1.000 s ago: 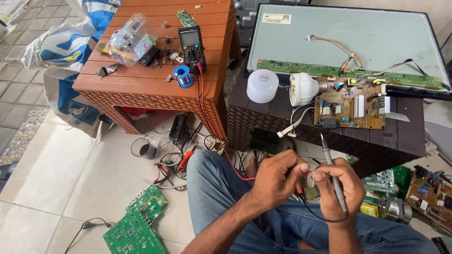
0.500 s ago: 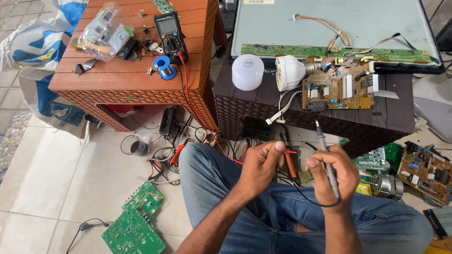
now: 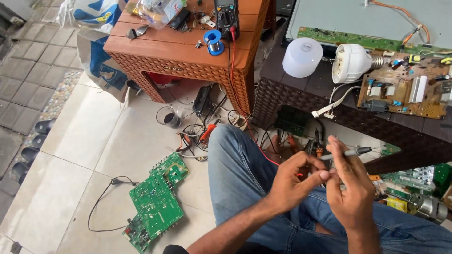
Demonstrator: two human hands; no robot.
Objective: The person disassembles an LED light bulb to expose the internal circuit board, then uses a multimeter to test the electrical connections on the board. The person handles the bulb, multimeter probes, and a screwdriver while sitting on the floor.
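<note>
My right hand [image 3: 352, 190] holds a slim grey test probe [image 3: 349, 152] between thumb and fingers, nearly level, with its metal tip pointing right. My left hand [image 3: 292, 181] is pinched against the right-hand fingers at the probe's rear end, where a red lead [image 3: 263, 153] runs in. The lead climbs to a black multimeter [image 3: 226, 14] on the orange plastic table [image 3: 188, 54]. Both hands hover over my jeans-clad lap.
A blue solder spool [image 3: 214, 42] lies by the meter. The dark wicker table [image 3: 301, 96] carries a white bulb dome [image 3: 302, 56], a bulb base [image 3: 353, 63], a brown circuit board [image 3: 405, 91] and a flat panel [image 3: 358, 16]. A green board [image 3: 157, 200] and cables lie on the floor tiles.
The probe has swung from upright to nearly level, tip to the right. My hands have closed in on each other, and the view has dropped towards the floor.
</note>
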